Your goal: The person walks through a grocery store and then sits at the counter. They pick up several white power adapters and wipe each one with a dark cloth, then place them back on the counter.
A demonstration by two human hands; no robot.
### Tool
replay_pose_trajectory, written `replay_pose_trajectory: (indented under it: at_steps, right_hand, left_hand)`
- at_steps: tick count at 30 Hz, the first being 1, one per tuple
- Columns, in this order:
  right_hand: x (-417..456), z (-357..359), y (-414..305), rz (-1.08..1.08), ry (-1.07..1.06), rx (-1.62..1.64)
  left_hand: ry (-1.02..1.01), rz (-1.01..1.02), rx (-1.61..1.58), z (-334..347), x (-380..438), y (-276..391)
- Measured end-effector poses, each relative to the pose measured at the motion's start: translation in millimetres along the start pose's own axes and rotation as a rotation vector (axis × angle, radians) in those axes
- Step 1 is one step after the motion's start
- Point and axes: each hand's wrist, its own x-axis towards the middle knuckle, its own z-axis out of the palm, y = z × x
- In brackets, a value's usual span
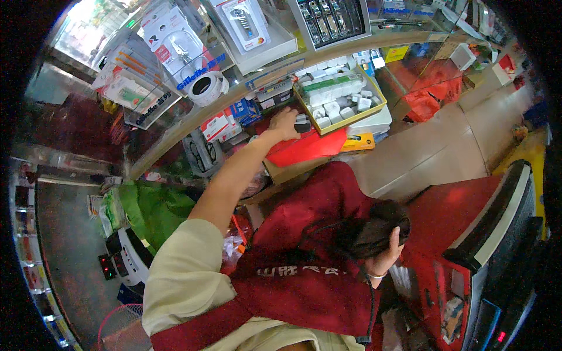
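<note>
My left hand (285, 124) reaches into the display counter with its fingers and thumb around a small black and grey box (302, 123). Below that box lies a bright red packet or sheet (307, 147). Just right of my left hand, a yellow-edged tray (383, 104) holds many small white blocks, perhaps plug adapters. My right hand (386, 259) is low at the right, its thumb against a dark bundle (380, 226), likely cloth, with a black cord hanging below. Its other fingers are mostly hidden. A dark red apron (303, 245) covers my front.
Along the counter's wooden edge (171, 147) stand a white tape roll (206, 87), blister-packed clippers (175, 50) and boxed goods (221, 126). A green bag (156, 210) is at the left. At the right are a red cabinet (452, 210) and a monitor-like device (496, 219).
</note>
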Motion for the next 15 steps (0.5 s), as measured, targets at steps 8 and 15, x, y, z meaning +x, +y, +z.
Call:
replay_pose_trajectory:
  at_steps: [8,15]
  right_hand:
    - [11,-12,4,0.241,-0.097,0.334]
    - [32,-25,25,0.285,-0.02,0.532]
  left_hand:
    - [0.432,-0.062,0.078,-79,-94,-22]
    - [0.354,-0.346,-0.167,-139,-64,-80]
